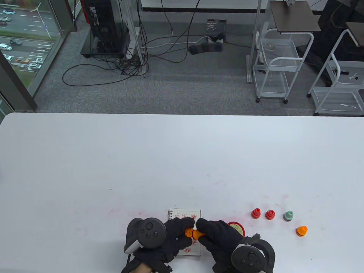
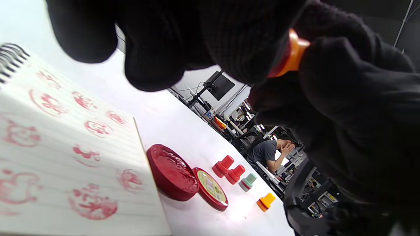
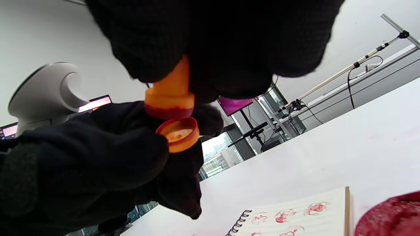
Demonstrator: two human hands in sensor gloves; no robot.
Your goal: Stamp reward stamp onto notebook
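Note:
Over the small spiral notebook [image 1: 184, 213], both gloved hands hold an orange stamp [image 1: 194, 233] lying sideways between them. My right hand [image 1: 204, 231] grips the stamp's handle [image 3: 171, 86]. My left hand [image 1: 182, 231] pinches its orange cap [image 3: 178, 134], which sits just off the red stamping face. The notebook page [image 2: 65, 147] carries several red stamp prints; the hands cover much of it in the table view.
An open red ink pad [image 2: 172, 172] and its lid [image 2: 210, 189] lie just right of the notebook. Further right stand two red stamps [image 1: 256, 213] [image 1: 270, 214], a pale green stamp [image 1: 288, 216] and another orange stamp [image 1: 301, 231]. Pink ink smudges mark the white table [image 1: 182, 159].

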